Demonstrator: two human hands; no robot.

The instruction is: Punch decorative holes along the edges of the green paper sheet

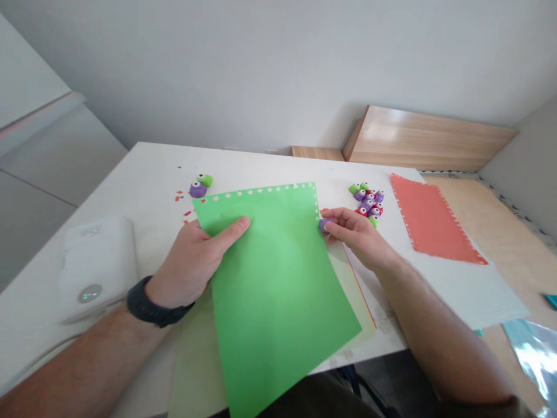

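Okay, green paper sheet point(278, 302) only partly starred

Sheet's mid-frame, tilted on the white table point(152, 165), near corner hanging past the table edge. Done so far: far edge has little star cutouts all the way across, and right edge has them from the corner down to the R hand point(357, 237). Not done, as far as I can see: rest of right edge, whole left edge and the near edge, all plain.

L hand point(194, 264) is clamped on the sheet's left side, thumb on top. R hand's fingers are pinched together on a small purple craft punch point(324, 226) at the right edge, mostly hidden, so can't tell if it's biting paper.

Upper left, a purple-and-green punch point(198, 188) sits by red paper scraps point(181, 200). Upper right, a pile of punches point(365, 203) sits beside an orange sheet point(430, 219) w/ punched edges. Pale sheet point(195, 371) lies under the green one.
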